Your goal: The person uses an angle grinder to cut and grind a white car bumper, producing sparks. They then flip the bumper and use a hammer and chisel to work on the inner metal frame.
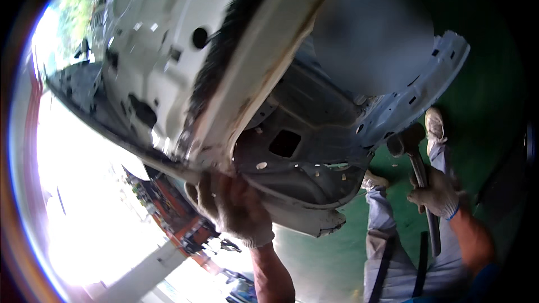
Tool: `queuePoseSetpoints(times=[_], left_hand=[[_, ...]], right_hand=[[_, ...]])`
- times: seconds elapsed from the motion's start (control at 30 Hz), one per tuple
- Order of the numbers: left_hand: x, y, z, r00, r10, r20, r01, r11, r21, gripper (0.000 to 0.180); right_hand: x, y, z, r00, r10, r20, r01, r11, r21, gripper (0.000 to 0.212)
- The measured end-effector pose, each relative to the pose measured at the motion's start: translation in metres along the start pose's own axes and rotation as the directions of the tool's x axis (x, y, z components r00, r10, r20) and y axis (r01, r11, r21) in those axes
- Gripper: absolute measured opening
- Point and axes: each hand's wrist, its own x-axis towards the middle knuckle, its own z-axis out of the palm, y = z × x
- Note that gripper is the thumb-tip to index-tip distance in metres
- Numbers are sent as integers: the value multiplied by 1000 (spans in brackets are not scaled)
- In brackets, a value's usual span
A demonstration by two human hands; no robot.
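Note:
My right hand (pixel 435 193), in a pale knit glove, is closed round the handle of a hammer (pixel 418 165). The hammer's thick, dark head points up, close to the right edge of a car body shell (pixel 331 118). My left hand (pixel 233 207), also gloved, grips the lower edge of a pale car body panel (pixel 174 50) with its fingers curled over the rim. That panel stands raised at the left, with round holes and a dark, rough strip along it. Between the panel and the shell's curved rim lies an open grey cavity with a square hole.
Green floor (pixel 477 95) spreads to the right, with my shoes (pixel 435 126) standing on it. Orange equipment (pixel 174 213) is at lower left, beside a glaring bright area. A round, blurred patch covers part of the shell at the top.

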Motion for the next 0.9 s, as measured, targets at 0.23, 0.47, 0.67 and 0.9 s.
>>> queuePoseSetpoints(times=[0.23, 0.47, 0.67, 0.9], left_hand=[[-196, 2, -42, 820, -546, 175, 568, 735, -371, 46], [-605, 18, -27, -267, -669, 693, 959, -111, 263, 49], [-740, -87, 7, -340, -426, 838, 934, -50, 353, 50], [-663, -396, 57, 50, -660, 749, 993, 113, 33, 41]], right_hand=[[-68, 25, -5, 993, 48, -111, -81, 947, -310, 32], [-119, 55, 78, 934, 328, -138, -342, 719, -605, 24], [-104, 108, 253, 882, 444, -159, -453, 705, -545, 22], [-34, 136, 469, 878, 474, -72, -448, 757, -476, 26]])
